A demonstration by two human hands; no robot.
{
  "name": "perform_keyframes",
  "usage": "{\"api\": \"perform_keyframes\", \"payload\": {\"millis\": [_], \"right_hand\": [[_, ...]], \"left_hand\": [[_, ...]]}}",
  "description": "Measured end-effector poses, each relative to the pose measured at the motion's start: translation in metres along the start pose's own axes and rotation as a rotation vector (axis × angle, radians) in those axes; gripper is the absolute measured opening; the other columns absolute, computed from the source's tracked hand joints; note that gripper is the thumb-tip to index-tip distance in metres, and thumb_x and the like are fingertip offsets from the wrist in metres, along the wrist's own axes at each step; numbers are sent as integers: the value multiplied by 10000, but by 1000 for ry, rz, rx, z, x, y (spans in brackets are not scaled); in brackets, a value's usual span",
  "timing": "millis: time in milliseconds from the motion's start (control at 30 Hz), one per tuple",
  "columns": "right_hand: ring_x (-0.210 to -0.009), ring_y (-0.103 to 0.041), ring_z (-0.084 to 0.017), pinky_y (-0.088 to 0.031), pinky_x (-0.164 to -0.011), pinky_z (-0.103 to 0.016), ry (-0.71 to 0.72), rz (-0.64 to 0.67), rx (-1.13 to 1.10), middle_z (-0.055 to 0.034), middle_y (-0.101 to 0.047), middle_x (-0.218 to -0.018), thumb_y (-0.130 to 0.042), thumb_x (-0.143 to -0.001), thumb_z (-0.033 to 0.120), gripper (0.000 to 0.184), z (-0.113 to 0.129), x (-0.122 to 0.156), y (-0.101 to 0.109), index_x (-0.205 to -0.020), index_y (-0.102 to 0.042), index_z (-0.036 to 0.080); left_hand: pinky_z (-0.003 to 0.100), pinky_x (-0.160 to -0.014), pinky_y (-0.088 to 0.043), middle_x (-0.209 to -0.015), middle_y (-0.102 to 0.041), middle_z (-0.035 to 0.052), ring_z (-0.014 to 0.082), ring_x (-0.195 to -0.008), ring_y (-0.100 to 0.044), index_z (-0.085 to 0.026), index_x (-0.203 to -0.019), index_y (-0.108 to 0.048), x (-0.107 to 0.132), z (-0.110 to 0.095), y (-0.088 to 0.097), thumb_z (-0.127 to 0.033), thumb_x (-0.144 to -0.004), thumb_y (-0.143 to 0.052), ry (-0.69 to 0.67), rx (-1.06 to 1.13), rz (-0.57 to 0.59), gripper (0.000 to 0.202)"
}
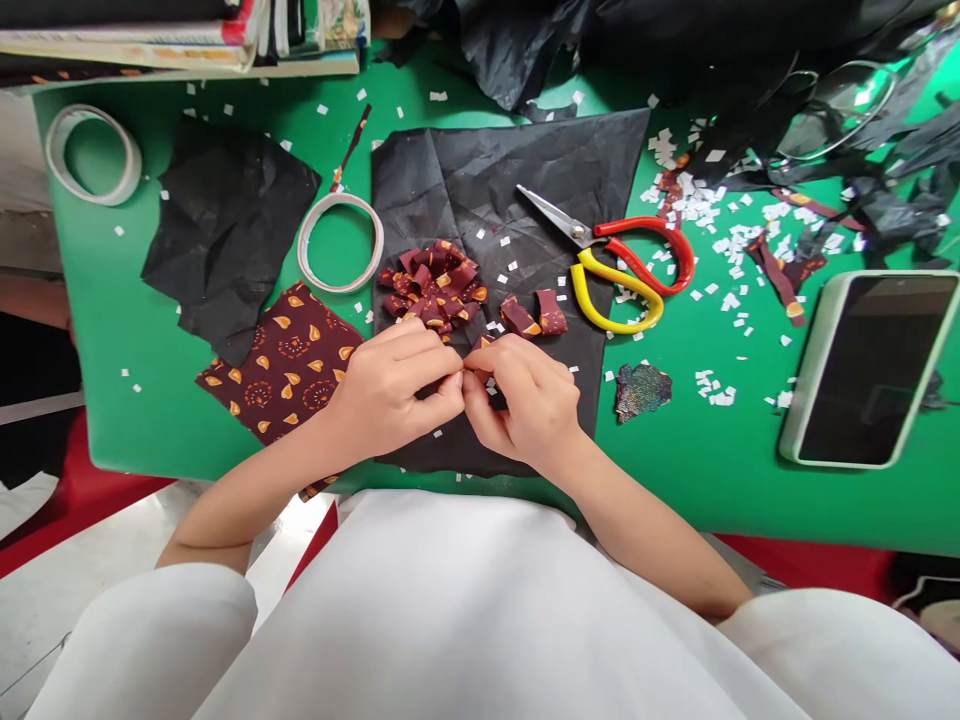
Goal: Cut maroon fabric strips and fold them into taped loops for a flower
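Note:
My left hand (405, 385) and my right hand (525, 395) meet fingertip to fingertip over a black sheet (487, 210). Both are closed in a pinch, and whatever lies between the fingers is too small and covered to make out. Just beyond them sits a maroon looped flower (433, 288) with yellow print. Short curled maroon strips (551, 312) lie near my right fingers. Scissors (581, 235) with one red and one yellow handle rest partly opened on the sheet's right side. Left of my left hand is a patterned maroon piece (292, 365).
Tape rolls (135, 165) lie on the green table (720, 480), one at the far left. A torn black piece (229, 225) overlaps the maroon one. White paper bits (697, 205) and scraps spread right, near a phone (874, 370). Books (180, 50) stand at the back left.

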State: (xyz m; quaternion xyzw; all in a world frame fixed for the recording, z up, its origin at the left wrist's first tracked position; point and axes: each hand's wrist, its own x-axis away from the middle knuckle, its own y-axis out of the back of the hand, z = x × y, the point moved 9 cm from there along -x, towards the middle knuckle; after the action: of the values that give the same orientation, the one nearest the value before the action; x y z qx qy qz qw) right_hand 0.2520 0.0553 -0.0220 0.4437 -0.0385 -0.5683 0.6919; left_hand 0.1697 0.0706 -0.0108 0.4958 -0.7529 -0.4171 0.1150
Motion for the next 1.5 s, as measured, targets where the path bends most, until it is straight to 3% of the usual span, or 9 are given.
{"api": "perform_keyframes", "payload": {"millis": [367,900,1300,1500], "right_hand": [[-454,-329,-37,-307,-446,-170,-80,-34,-29,70,-389,-530,-503,-735,56,190,-2,-1,6,-655,-399,192],[-426,-264,-29,-254,-407,-173,-146,-38,-58,83,-324,-498,-512,-746,96,210,-7,-1,5,-611,-380,187],[-430,-325,-34,-286,-436,-169,-199,32,-225,70,-400,-526,-469,-825,107,171,-13,-2,3,-670,-453,177],[-418,-332,-30,-288,-424,-162,-175,4,-110,74,-413,-500,-499,-774,100,183,-12,-1,4,-617,-448,178]], "left_hand": [[175,-585,-360,-622,-469,-30,61,-598,-423,-136,-667,-520,0,11,-16,-117,-827,-468,160,214,194,169],[174,-574,-331,-600,-433,-50,55,-581,-395,-155,-637,-468,4,19,-23,-107,-809,-476,268,309,203,179],[174,-597,-348,-637,-442,-46,61,-596,-411,-170,-694,-411,4,13,-25,-150,-889,-401,198,348,246,196],[174,-580,-342,-613,-434,-48,62,-581,-409,-169,-679,-424,2,11,-24,-141,-870,-429,165,294,246,193]]}}
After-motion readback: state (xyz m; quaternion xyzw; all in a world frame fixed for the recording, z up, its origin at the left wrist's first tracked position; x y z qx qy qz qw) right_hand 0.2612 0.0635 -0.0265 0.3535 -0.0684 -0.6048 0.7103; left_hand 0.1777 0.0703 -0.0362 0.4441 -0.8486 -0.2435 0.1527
